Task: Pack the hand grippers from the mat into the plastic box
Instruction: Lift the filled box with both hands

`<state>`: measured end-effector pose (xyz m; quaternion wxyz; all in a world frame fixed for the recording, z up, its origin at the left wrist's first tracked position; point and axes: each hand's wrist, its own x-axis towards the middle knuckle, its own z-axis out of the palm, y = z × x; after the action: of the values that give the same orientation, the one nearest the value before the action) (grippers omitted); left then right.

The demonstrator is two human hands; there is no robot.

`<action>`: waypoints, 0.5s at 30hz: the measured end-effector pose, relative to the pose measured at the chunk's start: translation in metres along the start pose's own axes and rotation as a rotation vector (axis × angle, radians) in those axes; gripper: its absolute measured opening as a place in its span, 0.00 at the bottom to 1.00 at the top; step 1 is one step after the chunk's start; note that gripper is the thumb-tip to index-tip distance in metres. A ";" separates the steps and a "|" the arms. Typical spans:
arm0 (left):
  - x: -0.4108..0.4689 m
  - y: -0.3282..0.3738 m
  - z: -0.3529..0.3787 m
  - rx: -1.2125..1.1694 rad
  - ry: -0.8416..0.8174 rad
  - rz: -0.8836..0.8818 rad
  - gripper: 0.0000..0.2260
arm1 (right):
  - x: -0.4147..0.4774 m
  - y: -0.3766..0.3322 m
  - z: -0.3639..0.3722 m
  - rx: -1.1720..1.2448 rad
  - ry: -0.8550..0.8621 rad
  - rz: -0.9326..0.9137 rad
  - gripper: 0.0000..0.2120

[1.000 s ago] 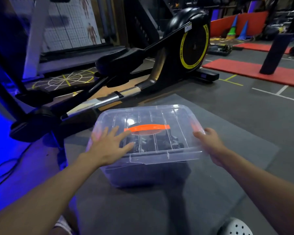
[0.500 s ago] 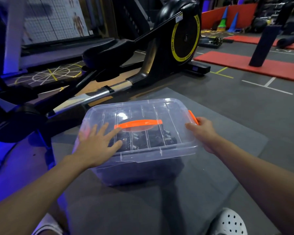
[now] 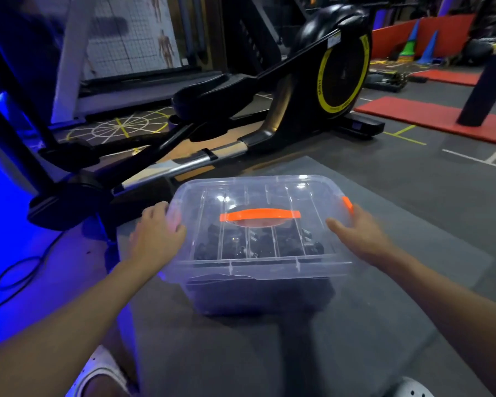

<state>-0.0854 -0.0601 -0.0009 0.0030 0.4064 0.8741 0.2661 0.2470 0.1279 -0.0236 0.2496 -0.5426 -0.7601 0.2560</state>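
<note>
The clear plastic box (image 3: 269,293) stands on the grey mat (image 3: 413,224) with its lid (image 3: 258,190) on. An orange handle (image 3: 259,214) lies across the lid. Dark hand grippers (image 3: 258,245) show through it, piled inside the box. My left hand (image 3: 155,236) grips the lid's left edge, fingers curled over it. My right hand (image 3: 361,233) holds the right edge just below an orange latch (image 3: 347,202), thumb lying on the lid, fingers hidden over the side.
A black elliptical trainer (image 3: 341,73) stands just behind the box, its rails (image 3: 184,164) reaching to the left. A cable (image 3: 15,273) loops on the blue-lit floor at left. Red mats (image 3: 430,116) and a black column (image 3: 481,90) are at right. White shoes (image 3: 98,373) sit below.
My left hand slid from lying flat on the lid's top to gripping its left edge. My right hand stayed at the right edge by the latch.
</note>
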 end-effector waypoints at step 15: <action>0.010 -0.018 0.012 -0.399 0.011 -0.242 0.16 | 0.003 0.004 0.003 -0.035 0.018 0.047 0.26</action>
<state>-0.1022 -0.0570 -0.0174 0.1103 0.2885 0.8465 0.4337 0.2472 0.1311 -0.0278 0.2409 -0.5669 -0.7491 0.2438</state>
